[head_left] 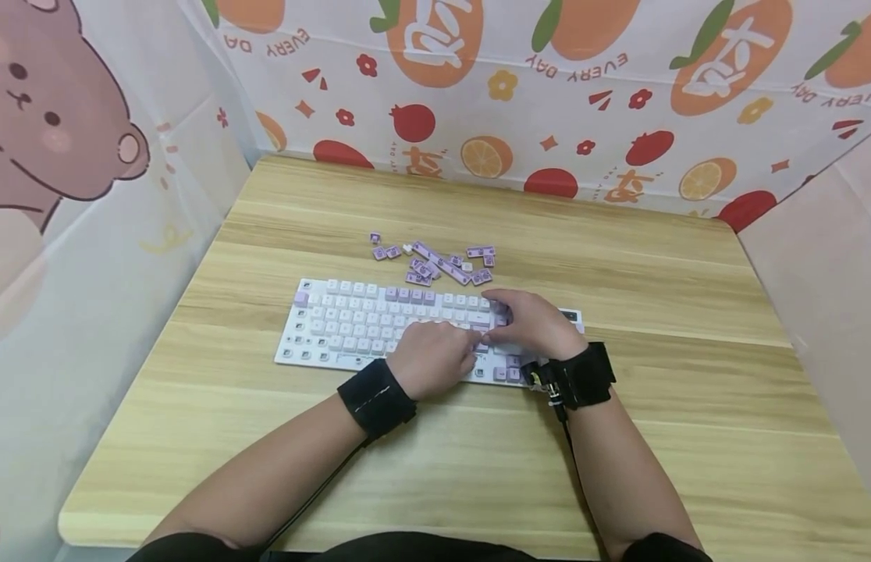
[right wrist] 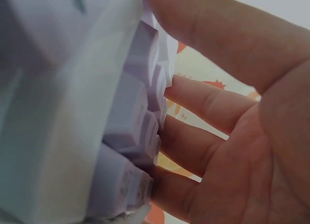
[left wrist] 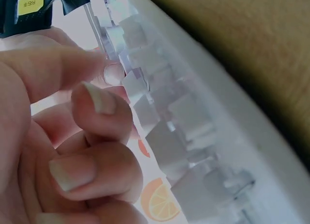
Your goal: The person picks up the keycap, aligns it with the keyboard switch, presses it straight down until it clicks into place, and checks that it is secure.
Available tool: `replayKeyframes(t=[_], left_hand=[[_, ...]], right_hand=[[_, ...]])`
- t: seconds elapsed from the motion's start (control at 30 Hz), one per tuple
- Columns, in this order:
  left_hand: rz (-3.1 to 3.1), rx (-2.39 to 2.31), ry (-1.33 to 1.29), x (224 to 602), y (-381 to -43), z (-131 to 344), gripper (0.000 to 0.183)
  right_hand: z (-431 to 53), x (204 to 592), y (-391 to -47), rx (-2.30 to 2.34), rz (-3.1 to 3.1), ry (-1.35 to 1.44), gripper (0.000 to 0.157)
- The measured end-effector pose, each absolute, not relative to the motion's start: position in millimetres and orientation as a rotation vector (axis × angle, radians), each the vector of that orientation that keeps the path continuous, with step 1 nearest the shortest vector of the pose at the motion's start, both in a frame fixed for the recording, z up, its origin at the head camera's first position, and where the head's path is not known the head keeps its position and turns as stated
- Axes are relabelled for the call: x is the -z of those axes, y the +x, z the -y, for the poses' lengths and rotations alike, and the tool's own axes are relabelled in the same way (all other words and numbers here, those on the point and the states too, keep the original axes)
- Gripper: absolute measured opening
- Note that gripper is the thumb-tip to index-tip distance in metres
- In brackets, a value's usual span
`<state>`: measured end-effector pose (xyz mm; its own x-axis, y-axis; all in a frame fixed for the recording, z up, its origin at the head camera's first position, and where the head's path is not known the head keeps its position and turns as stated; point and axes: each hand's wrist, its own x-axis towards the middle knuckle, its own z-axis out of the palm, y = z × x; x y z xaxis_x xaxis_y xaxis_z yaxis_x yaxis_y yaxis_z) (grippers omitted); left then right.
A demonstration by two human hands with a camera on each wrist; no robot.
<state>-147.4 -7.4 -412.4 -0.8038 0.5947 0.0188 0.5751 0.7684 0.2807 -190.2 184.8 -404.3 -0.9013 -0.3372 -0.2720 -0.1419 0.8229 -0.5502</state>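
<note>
A white keyboard (head_left: 358, 328) with white and lilac keycaps lies on the table. My left hand (head_left: 435, 359) is over its right half, index finger extended onto the keys beside the right thumb; in the left wrist view, that hand's other fingers (left wrist: 97, 166) are loosely bent next to the key edges. Spread over the right end is my right hand (head_left: 537, 324), thumb and fingertips touching the keys. Lilac keycaps (right wrist: 128, 107) stand beside the right fingers (right wrist: 213, 100) in the right wrist view. Several key positions at the keyboard's left and bottom edges show bare switches (head_left: 300, 314).
Behind the keyboard, loose lilac keycaps (head_left: 481, 276), a long lilac bar-shaped keycap (head_left: 441, 262) and a few white keycaps (head_left: 467, 267) are scattered on the wooden table (head_left: 618, 484). A fruit-print cloth (head_left: 520, 133) hangs along the back edge. Cables run down from both wristbands.
</note>
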Motion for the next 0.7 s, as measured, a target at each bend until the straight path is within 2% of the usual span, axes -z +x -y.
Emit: replayKeyframes(t=[0.13, 0.27, 0.33, 0.5, 0.7], left_hand=[[-2.831, -0.449, 0.935, 410, -146, 8, 0.033], [-2.768, -0.454, 0.974, 409, -144, 9, 0.062], [-2.768, -0.429, 1.026, 409, -142, 10, 0.056], [-2.821, -0.362, 1.11, 412, -140, 12, 0.02], [-2.862, -0.367, 1.094, 412, -138, 13, 0.019]], right_hand=[[-185, 403, -190, 0.739, -2.652, -0.366, 0.069], [-185, 402, -189, 0.706, -2.671, -0.361, 0.065], [-185, 400, -189, 0.692, -2.682, -0.36, 0.064], [-184, 396, -187, 0.686, -2.695, -0.359, 0.063], [-184, 394, -186, 0.696, -2.704, -0.36, 0.058]])
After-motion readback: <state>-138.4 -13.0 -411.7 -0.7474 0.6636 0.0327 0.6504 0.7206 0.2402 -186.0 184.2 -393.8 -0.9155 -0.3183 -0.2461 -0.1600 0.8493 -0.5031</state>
